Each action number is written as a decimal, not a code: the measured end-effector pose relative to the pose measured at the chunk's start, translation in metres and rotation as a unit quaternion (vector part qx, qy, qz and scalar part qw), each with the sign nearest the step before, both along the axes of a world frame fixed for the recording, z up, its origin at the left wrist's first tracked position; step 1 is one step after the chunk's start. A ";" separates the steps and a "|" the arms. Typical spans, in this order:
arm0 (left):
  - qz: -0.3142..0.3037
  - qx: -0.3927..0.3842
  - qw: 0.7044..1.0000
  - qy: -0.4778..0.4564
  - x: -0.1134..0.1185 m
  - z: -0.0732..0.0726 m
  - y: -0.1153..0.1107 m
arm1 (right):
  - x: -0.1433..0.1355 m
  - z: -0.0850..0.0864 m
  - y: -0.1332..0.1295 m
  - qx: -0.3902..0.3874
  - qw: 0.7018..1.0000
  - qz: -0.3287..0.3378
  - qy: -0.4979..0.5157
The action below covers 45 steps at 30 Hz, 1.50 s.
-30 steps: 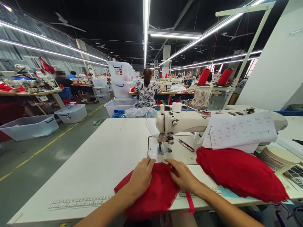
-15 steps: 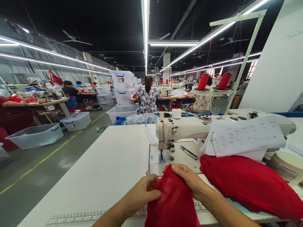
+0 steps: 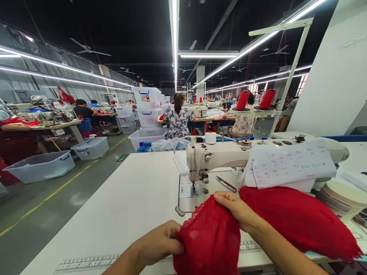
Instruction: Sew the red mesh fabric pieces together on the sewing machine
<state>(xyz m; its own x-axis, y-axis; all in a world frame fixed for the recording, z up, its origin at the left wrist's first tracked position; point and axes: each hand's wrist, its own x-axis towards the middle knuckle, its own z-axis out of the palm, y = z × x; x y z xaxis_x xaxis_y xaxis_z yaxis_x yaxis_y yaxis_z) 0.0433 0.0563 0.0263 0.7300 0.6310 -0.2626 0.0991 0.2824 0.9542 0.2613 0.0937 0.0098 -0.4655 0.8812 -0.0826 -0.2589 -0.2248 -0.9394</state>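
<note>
A piece of red lace-edged fabric (image 3: 212, 236) hangs between my two hands at the table's front edge, its scalloped trim showing along the upper left. My left hand (image 3: 162, 242) pinches its left side, fingers closed. Up at the top corner, my right hand (image 3: 236, 208) grips the cloth between thumb and fingers. Just beyond stands a white sewing machine (image 3: 223, 154), its presser foot (image 3: 194, 188) over the metal plate and apart from the cloth. Thread snips (image 3: 226, 184) with a red handle lie on the machine bed. The fabric's lower end runs out of view.
A pile of red fabric (image 3: 295, 221) lies to the right, below marked paper sheets (image 3: 289, 164) draped on the machine. A large tape roll (image 3: 341, 198) sits beside it. A printed ruler (image 3: 88, 263) runs along the front edge. Co-workers (image 3: 178, 116) sit further off, among plastic bins (image 3: 43, 166).
My hands have moved apart, stretching the red fabric wider, so its lace edge now shows. My left hand has gone slightly lower and left. The view has shifted slightly.
</note>
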 end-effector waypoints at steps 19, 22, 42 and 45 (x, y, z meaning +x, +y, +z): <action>0.087 0.417 0.853 0.300 -0.037 -0.015 0.051 | -0.063 -0.044 -0.066 0.704 0.646 0.018 -0.296; 0.080 0.396 0.867 0.292 -0.035 -0.008 0.051 | -0.060 -0.037 -0.060 0.651 0.683 0.020 -0.330; 0.094 0.486 0.720 0.486 0.002 -0.012 0.085 | -0.023 -0.043 -0.044 0.593 0.694 0.023 -0.407; 0.059 0.511 0.688 0.512 0.008 -0.008 0.091 | -0.024 -0.027 -0.020 0.620 0.673 -0.022 -0.402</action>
<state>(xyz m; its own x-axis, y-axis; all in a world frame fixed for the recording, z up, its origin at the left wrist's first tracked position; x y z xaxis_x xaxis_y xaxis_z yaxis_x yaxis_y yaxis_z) 0.0518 0.1475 0.0180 0.4202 0.9071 0.0247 0.9010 -0.4203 0.1076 0.2371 0.0740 -0.0170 -0.6811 0.5163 0.5191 0.4650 0.8527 -0.2380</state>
